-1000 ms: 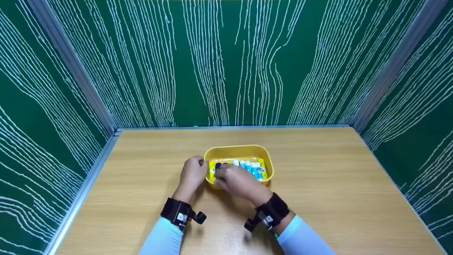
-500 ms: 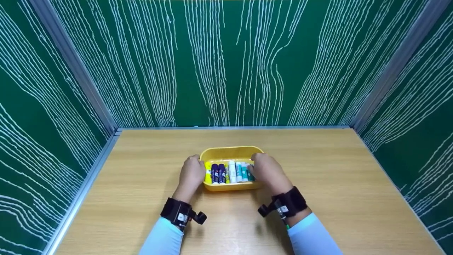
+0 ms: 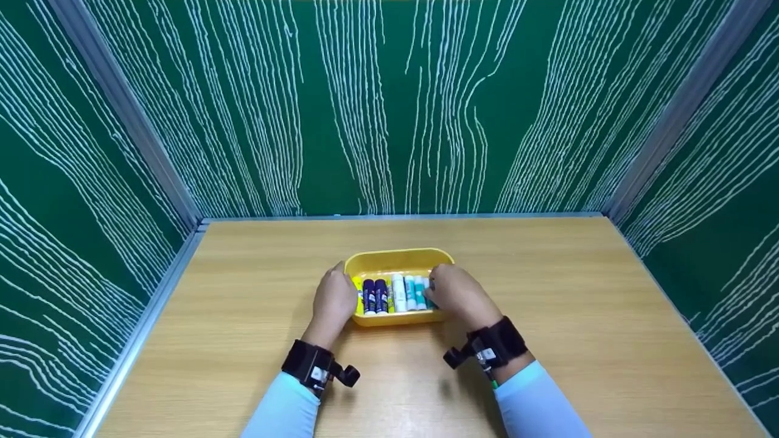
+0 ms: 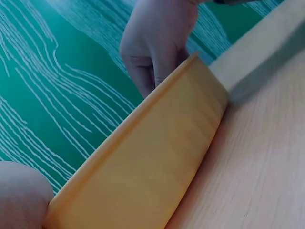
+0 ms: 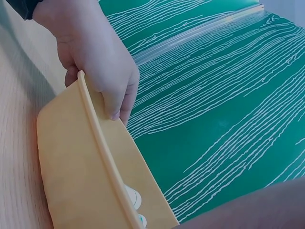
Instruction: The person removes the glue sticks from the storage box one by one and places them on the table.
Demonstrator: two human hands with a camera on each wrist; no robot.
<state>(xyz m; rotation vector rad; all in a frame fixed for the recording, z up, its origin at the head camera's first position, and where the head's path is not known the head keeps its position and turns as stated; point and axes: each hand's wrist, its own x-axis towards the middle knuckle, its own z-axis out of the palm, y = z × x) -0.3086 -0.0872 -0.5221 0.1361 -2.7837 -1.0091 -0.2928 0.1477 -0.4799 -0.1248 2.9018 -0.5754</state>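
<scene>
A yellow plastic box (image 3: 395, 319) stands on the table with a row of glue sticks lying side by side in it. From the left come a yellow stick, two dark purple sticks (image 3: 375, 297), a white one (image 3: 399, 293) and teal ones (image 3: 411, 294). My left hand (image 3: 333, 298) grips the box's left end; the right wrist view shows its thumb outside and fingers inside the rim. My right hand (image 3: 459, 292) is at the right end, its fingers reaching inside beside the teal sticks. I cannot tell whether those fingers pinch anything. The sticks beneath that hand are hidden.
The wooden table (image 3: 548, 340) is bounded by green walls (image 3: 426, 121) with white wavy lines, joined by grey metal edging (image 3: 188, 213). Black bands with small cameras (image 3: 496, 350) sit on both wrists.
My right hand has moved from over the middle of the row to the right end, uncovering the purple sticks. The box has shifted slightly left. My left hand stays at its left end.
</scene>
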